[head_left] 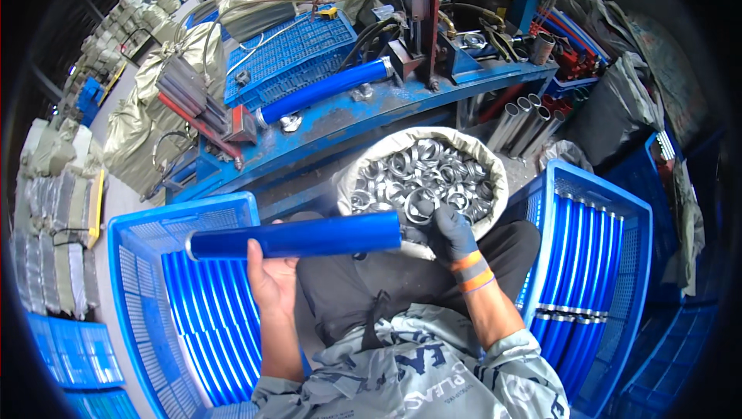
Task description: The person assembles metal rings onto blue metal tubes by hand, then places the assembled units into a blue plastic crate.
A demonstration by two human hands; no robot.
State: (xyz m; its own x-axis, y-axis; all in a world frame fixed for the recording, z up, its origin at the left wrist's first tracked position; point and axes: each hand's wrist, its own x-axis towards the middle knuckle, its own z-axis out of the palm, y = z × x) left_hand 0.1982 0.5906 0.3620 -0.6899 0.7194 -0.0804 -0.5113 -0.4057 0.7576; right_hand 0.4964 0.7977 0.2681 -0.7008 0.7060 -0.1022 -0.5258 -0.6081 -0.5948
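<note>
A shiny blue tube (309, 236) lies level across my lap, a silver ring around its left end. My bare left hand (272, 276) is closed on it from below, left of its middle. Just beyond the tube's right end, my right hand (453, 233), in a grey glove, grips a silver metal ring (420, 207); ring and tube look apart. Behind that hand stands a round container with a pale cloth lining (495, 172), full of loose metal rings (402, 162).
A blue crate (124, 226) on my left holds blue tubes (209, 318); another crate (553, 179) on my right holds tubes with silver ends (583, 241). Ahead, a blue bench (332, 125) carries a machine with a blue tube (325, 91) across it. Bare metal pipes (510, 121) stand beside the container.
</note>
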